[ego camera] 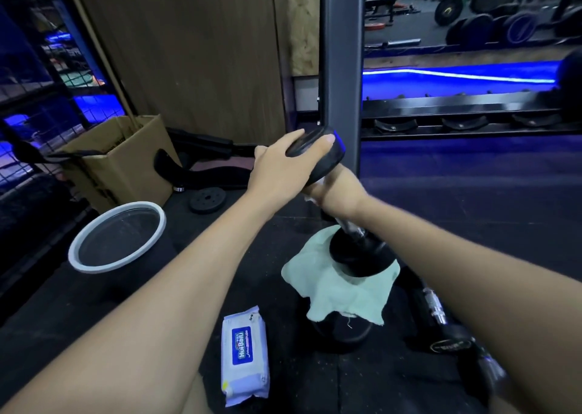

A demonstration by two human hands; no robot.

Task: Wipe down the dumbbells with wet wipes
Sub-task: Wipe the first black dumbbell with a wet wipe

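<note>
Wet-wipe pack [245, 355] nearest, unused. Dumbbell [340, 205] stands tilted on green cloth [340, 290]. Your left hand [283, 167] cups the top head; right hand [337, 193] wraps the handle, white wipe apparently inside. Steady the top, twist along the grip.

Both forearms bare, no sleeves in view; hands [280, 167] ungloved, nails short, unpainted.

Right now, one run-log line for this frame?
step: wiping handle | left hand: steadying dumbbell top | right hand: wipe on handle | base: on green cloth | wipes pack: floor
</note>
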